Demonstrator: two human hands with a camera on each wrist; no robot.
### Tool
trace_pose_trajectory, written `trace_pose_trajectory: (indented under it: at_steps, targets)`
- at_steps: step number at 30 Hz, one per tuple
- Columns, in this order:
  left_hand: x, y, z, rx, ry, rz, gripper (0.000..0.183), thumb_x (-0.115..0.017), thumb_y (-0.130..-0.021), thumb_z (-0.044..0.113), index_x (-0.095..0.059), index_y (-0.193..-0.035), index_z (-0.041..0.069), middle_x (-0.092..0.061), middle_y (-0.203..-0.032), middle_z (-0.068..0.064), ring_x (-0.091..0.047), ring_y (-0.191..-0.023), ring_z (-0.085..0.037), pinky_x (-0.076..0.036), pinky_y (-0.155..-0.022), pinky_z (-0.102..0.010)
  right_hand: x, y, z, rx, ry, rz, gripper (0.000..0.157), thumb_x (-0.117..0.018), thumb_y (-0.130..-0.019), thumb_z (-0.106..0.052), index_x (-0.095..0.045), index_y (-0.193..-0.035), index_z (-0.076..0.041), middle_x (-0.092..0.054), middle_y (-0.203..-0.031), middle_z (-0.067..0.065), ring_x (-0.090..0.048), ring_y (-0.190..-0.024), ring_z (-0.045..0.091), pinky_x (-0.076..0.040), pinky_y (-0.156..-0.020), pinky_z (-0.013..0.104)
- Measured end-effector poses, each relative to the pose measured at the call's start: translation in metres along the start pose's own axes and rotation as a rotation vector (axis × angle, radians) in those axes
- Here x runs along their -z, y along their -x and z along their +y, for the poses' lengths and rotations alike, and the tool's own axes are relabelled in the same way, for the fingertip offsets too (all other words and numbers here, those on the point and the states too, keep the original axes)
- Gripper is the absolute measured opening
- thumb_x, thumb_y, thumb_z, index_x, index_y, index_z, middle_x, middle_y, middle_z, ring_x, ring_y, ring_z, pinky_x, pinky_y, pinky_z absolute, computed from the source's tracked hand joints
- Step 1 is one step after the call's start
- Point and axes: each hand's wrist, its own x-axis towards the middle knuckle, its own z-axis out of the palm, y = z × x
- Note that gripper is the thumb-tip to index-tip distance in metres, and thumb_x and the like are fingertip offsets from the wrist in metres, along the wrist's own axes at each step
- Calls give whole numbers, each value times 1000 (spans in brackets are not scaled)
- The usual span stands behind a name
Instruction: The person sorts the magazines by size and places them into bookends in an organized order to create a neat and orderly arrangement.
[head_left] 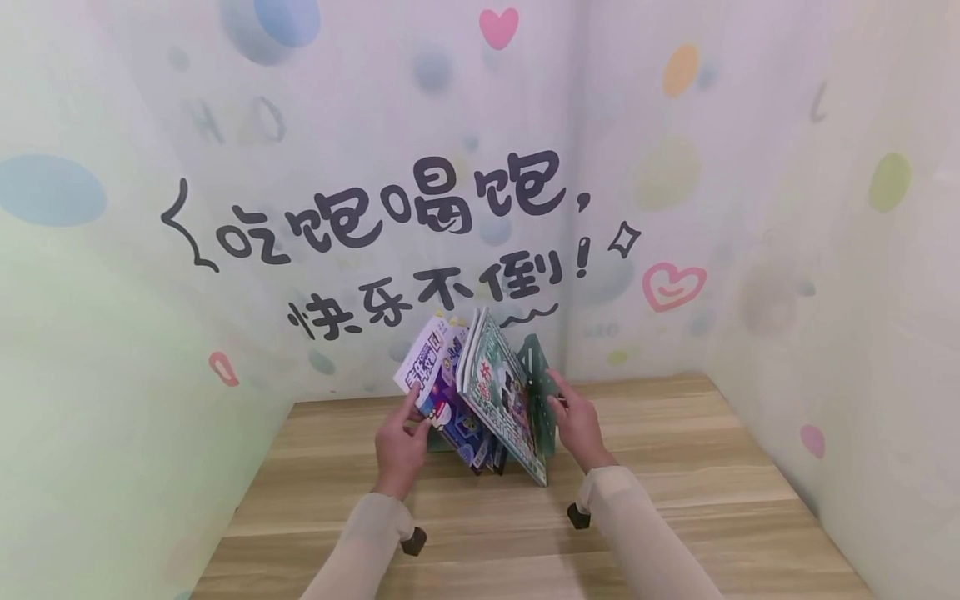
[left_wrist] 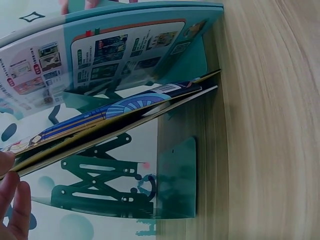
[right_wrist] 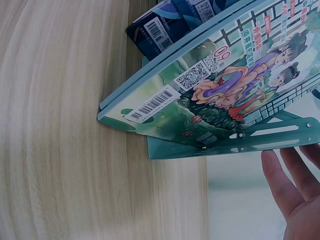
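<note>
My left hand (head_left: 399, 452) pinches the near edge of the purple magazines (head_left: 453, 421), thumb on one side and fingers (left_wrist: 20, 200) on the other. These magazines lean to the left and are slightly fanned. Beside them, to the right, a pair of green-covered magazines (head_left: 501, 392) stands tilted against a green metal bookend (head_left: 542, 417). My right hand (head_left: 581, 425) touches the outer face of the bookend's right end plate with nearly straight fingers (right_wrist: 281, 185). In the left wrist view, the bookend's crossed lattice bars (left_wrist: 95, 182) and its left end plate (left_wrist: 177, 175) show behind the magazines.
All of this stands on a wood-grain table (head_left: 495, 533), near its back edge. Behind and at both sides rise pale walls (head_left: 750, 208) with coloured dots, hearts and dark Chinese lettering (head_left: 442, 196). Each wrist carries a small black device (head_left: 414, 542).
</note>
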Motion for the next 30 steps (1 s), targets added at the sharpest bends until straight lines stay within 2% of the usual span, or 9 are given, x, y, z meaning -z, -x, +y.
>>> trace_pose_trajectory:
  at_steps: [9, 14, 18, 23, 30]
  targets:
    - [-7, 0, 0, 18, -25, -7, 76, -72, -80, -7, -49, -143, 28, -62, -84, -5, -60, -69, -18, -55, -58, -26, 0, 0, 0, 9, -1, 8, 51, -55, -100, -14, -43, -147, -29, -52, -141, 13, -61, -110, 34, -53, -88, 50]
    - [-11, 0, 0, 64, -49, -11, 77, -73, -81, -5, -49, -143, 33, -61, -80, -4, -61, -73, -17, -55, -59, -28, 1, 1, -1, 11, -3, 4, 50, -55, -100, -14, -43, -147, -28, -52, -141, 14, -61, -111, 34, -52, -88, 50]
    - [-14, 0, -1, 87, -44, -19, 78, -74, -81, -3, -48, -142, 36, -64, -84, -6, -61, -73, -17, -54, -58, -26, 0, 1, -2, 22, -14, 14, 50, -55, -100, -13, -44, -147, -24, -53, -139, 15, -61, -109, 35, -53, -87, 51]
    - [-17, 1, -4, 71, -31, -13, 77, -74, -80, -4, -49, -142, 34, -69, -94, -11, -61, -72, -16, -54, -54, -24, -1, 1, -1, 23, -9, 9, 50, -54, -100, -13, -43, -147, -26, -52, -140, 15, -61, -109, 35, -53, -87, 50]
    - [-22, 1, -7, 38, -38, -7, 78, -74, -79, -4, -49, -143, 33, -69, -92, -11, -61, -71, -16, -54, -56, -26, 0, 2, -2, 37, -19, 16, 49, -55, -100, -13, -44, -147, -22, -54, -138, 16, -61, -109, 36, -53, -87, 51]
